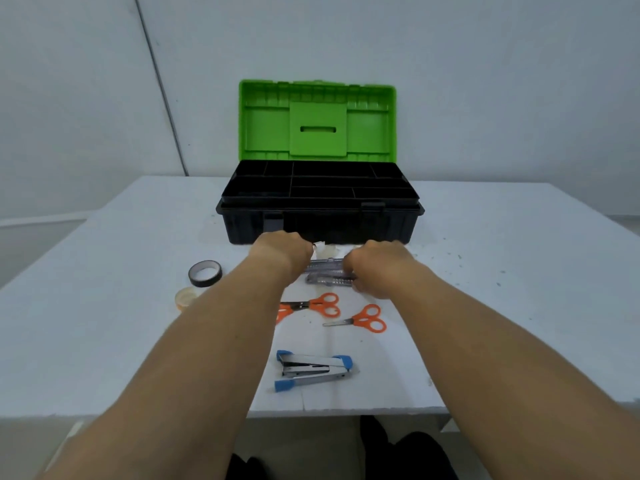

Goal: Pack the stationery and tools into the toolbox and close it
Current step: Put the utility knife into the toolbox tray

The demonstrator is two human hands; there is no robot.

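Head view: toolbox (320, 220) open at the table's (104, 323) far side, green lid (317, 121) upright, tray compartments dark. Left hand (282, 252) and right hand (375, 268) both curled onto grey utility knives (327, 271) just before it. Scissors (360, 320), staplers (313, 370), black tape roll (205, 273) lie nearer.

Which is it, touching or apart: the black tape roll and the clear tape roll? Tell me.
Apart. The head view shows a strip of bare white table between the black tape roll and the clear tape roll, which lies nearer the person.
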